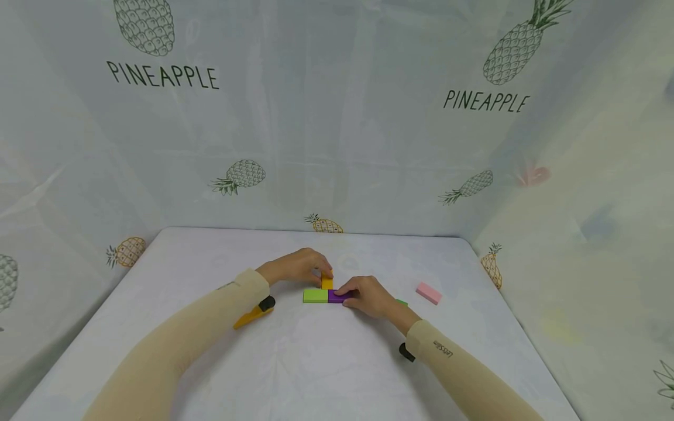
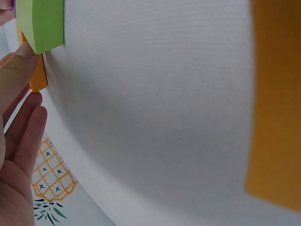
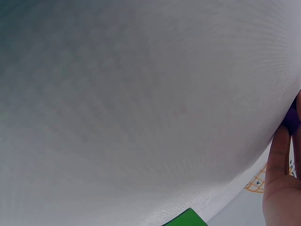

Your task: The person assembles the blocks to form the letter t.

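Observation:
My left hand (image 1: 302,266) pinches an orange block (image 1: 327,283), its thumb on one side in the left wrist view. A light green block (image 1: 315,296) lies on the table just in front of that orange block. End to end with the green one, on its right, is a purple block (image 1: 337,297). My right hand (image 1: 368,296) grips the purple block by its right part, and its fingers hide that end. Only a bit of the purple block (image 3: 291,121) shows in the right wrist view.
Another orange block (image 1: 253,317) lies by the left forearm, partly covered. A darker green block (image 1: 402,302) shows behind the right wrist. A pink block (image 1: 429,293) lies farther right. The table (image 1: 295,374) has a white cover, and pineapple-print cloth (image 1: 347,117) hangs around it.

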{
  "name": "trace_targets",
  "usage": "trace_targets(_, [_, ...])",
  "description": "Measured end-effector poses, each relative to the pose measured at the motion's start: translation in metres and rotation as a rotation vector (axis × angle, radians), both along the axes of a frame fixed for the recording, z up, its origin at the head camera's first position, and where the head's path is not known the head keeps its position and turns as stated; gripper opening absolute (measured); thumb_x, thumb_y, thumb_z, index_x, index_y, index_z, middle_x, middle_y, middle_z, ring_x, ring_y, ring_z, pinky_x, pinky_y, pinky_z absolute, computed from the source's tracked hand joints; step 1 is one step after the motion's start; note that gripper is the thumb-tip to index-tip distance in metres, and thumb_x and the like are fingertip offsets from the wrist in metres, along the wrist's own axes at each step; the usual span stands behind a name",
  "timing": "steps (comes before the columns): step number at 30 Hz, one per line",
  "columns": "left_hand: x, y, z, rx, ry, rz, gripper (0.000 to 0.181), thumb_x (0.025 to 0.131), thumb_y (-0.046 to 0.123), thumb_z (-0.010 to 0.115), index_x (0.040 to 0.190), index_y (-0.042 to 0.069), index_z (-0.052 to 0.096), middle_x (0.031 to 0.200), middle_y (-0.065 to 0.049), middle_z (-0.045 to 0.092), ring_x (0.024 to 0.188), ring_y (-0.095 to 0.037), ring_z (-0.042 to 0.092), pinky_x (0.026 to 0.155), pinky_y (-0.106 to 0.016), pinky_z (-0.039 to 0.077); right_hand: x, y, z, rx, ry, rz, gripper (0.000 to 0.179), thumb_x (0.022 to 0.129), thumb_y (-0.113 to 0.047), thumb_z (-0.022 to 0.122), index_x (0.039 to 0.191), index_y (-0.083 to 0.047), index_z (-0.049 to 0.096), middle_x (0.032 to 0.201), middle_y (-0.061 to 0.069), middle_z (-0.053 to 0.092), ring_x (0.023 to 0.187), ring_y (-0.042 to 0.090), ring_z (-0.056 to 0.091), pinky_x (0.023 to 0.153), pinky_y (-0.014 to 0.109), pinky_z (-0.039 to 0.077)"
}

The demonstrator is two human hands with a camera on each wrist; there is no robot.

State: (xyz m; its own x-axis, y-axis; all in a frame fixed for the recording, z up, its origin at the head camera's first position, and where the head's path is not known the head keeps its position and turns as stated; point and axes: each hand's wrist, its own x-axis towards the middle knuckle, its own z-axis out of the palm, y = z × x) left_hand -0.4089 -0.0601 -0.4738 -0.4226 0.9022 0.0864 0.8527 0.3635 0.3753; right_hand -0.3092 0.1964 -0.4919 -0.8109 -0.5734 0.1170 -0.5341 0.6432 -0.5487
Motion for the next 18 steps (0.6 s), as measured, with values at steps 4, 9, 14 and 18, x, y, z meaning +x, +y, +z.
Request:
trace_targets(4, [0.0006,-0.0016,0.0016,0.000,0.000,0.006,0.032,0.093,0.017,0.084,0.124,0.012,0.080,0.125,0.002,0.077,0.123,-0.020,0.068,0.110,-0.041,0.051,-0.0008,0.0003,-0.0006,0.000,-0.004,-0.002,0.025,0.097,-0.008,0.079,0.121,-0.011,0.081,0.119,0.005,0.077,0.111,0.022,0.072,0.101,0.042,0.058])
trace_targets(9, [0.0017,-0.0040,0.0030,0.002,0.002,0.023,0.033,0.092,0.017,0.085,0.125,0.014,0.079,0.127,0.001,0.076,0.122,-0.020,0.068,0.109,-0.043,0.052,-0.0010,0.0001,-0.0005,0.008,-0.005,-0.005,0.024,0.096,-0.009,0.079,0.121,-0.012,0.081,0.118,0.005,0.078,0.111,0.022,0.071,0.101,0.042,0.058])
trace_targets(14, [0.0024,-0.0068,0.0059,-0.030,0.001,0.060,0.035,0.094,0.019,0.083,0.129,0.018,0.078,0.130,0.002,0.075,0.124,-0.020,0.066,0.112,-0.045,0.049,-0.0012,-0.0001,-0.0004,0.015,-0.014,-0.011,0.025,0.096,-0.009,0.079,0.121,-0.012,0.081,0.119,0.004,0.078,0.112,0.022,0.071,0.101,0.042,0.057])
trace_targets(18, [0.0044,-0.0095,0.0099,-0.048,-0.025,0.104,0.037,0.096,0.019,0.082,0.132,0.019,0.076,0.133,0.003,0.073,0.128,-0.021,0.064,0.114,-0.047,0.046,-0.0013,-0.0001,-0.0009,0.020,-0.017,-0.015,0.025,0.096,-0.010,0.079,0.121,-0.012,0.081,0.119,0.004,0.078,0.113,0.022,0.071,0.101,0.042,0.057])
